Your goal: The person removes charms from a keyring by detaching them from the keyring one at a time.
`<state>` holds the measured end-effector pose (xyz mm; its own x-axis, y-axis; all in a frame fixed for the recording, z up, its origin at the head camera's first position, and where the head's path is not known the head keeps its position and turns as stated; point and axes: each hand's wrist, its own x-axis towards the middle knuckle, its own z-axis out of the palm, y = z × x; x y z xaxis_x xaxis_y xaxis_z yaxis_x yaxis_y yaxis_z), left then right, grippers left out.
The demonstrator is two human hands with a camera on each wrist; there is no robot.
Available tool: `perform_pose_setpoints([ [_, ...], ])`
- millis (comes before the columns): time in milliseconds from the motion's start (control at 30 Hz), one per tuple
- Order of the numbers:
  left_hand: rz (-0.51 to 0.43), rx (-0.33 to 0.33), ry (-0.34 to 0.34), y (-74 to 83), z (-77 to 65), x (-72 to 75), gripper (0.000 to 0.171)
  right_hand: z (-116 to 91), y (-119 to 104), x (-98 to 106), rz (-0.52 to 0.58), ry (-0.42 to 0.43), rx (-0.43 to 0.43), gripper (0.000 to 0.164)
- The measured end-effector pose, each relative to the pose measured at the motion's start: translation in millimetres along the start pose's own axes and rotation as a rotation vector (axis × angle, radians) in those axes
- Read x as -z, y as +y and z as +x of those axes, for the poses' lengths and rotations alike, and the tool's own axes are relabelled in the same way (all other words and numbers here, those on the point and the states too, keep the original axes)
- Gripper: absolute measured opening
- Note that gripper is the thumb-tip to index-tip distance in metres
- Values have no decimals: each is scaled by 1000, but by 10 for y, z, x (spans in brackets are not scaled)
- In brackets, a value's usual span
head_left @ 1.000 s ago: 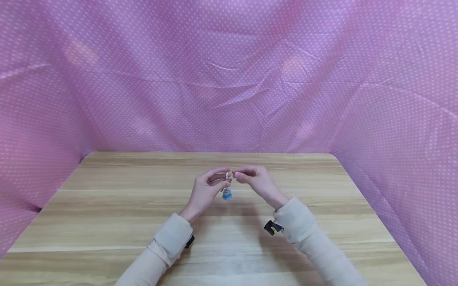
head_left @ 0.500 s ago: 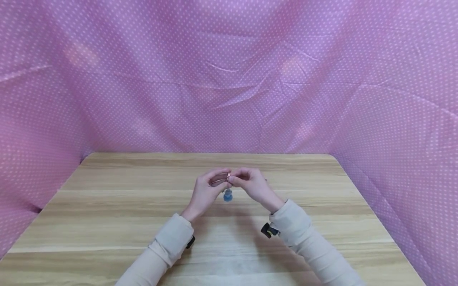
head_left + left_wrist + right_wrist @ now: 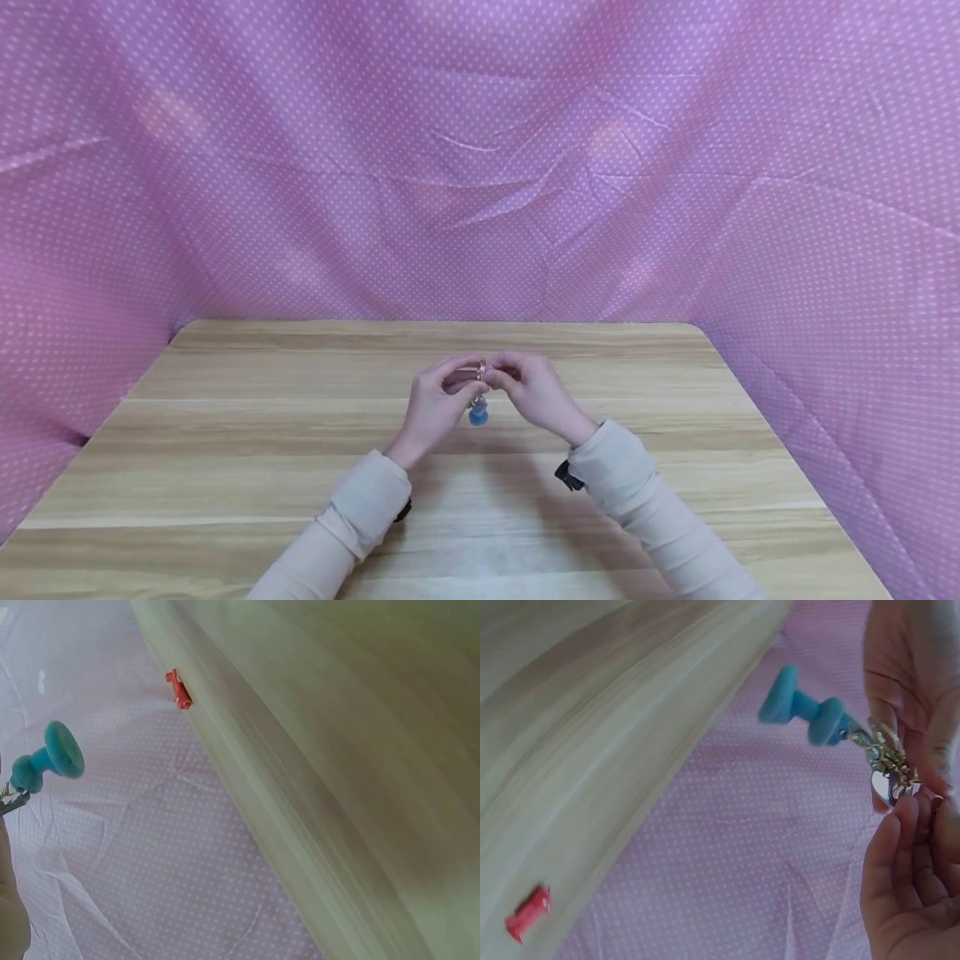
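A keychain hangs between both hands above the middle of the wooden table. Its blue pendant point(image 3: 478, 414) dangles lowest, shaped like a large push pin in the right wrist view. Above the pendant, gold metal links point(image 3: 891, 761) and a shiny round piece point(image 3: 885, 787) lie among the fingers. My left hand point(image 3: 438, 404) holds the keychain between thumb and fingers. From the other side my right hand point(image 3: 536, 392) pinches at the gold ring point(image 3: 481, 372), thumb and forefinger bent together. The fingers partly cover the ring's upper end.
The wooden table point(image 3: 225, 467) stretches out below both hands. Pink dotted cloth point(image 3: 480, 167) encloses its back and sides. Both wrist views show a small red object point(image 3: 179, 690) by a table edge. A dark wrist device point(image 3: 570, 476) sits under the right sleeve.
One second ago the right fingertips were slightly right of the keychain; they have since moved left onto its ring. The pendant hangs a little lower now. The left hand has barely shifted.
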<state>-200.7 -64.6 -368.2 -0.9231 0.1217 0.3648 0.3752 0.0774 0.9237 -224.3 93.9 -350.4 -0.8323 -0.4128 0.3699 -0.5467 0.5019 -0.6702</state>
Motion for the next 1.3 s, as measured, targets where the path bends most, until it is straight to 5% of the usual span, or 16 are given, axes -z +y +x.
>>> perform_pose_setpoints([
  [300, 55, 39, -15, 6, -5, -18, 32, -34, 10, 20, -155, 24, 127, 5],
  [567, 43, 95, -88, 32, -6, -36, 40, -48, 17, 50, -144, 15, 69, 6],
  [1100, 87, -67, 3, -288, 57, -85, 35, -54, 26, 49, -152, 73, 75, 8],
  [1300, 75, -40, 8, -272, 64, -86, 33, -61, 35, 45, -181, 109, 148, 6],
])
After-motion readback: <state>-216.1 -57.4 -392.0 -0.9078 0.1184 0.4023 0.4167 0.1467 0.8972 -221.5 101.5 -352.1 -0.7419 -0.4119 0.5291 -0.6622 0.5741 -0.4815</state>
